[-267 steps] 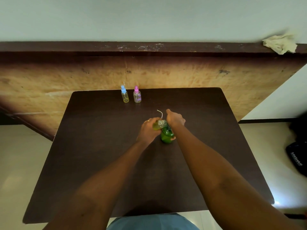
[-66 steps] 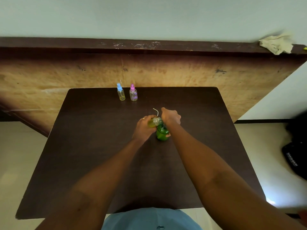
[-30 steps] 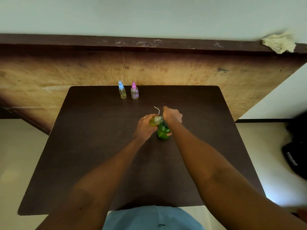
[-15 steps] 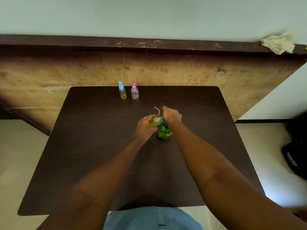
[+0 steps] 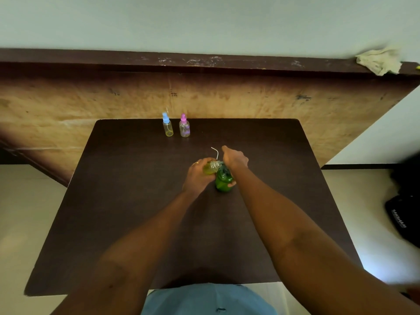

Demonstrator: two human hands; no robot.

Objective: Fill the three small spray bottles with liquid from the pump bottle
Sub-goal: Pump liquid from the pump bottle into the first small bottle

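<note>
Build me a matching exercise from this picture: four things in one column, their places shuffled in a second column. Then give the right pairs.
Things
1. blue-capped spray bottle
2. green pump bottle
3. crumpled cloth
4. yellowish small bottle

Places
a. on the ledge, upper right
b. tilted in the left hand
c. at the far edge of the table, left of the pink-capped spray bottle
d. mid-table, gripped by the right hand

Pairs: 1-c, 2-d, 3-a, 4-b
</note>
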